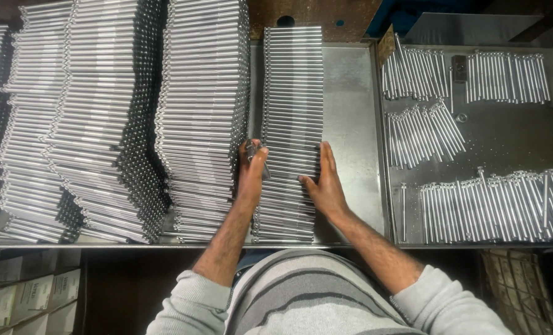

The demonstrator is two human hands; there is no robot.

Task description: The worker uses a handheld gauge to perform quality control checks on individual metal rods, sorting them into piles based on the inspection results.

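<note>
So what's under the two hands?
Both the left hand and right hand rest on a narrow stack of metal rods. The rods beneath the palms are hidden.

Light falls from above my head, bright and even on the metal rods (292,93), which throw back hard white glare along their lengths. The steel tray (351,124) shows a soft dull sheen, while the floor under the bench sits in deep shadow. Focus is sharp at centre; the stacks bow at the left edge.

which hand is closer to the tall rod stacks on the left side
Left. The left hand sits against the tall rod stacks; the right hand is across the low rod row.
</note>
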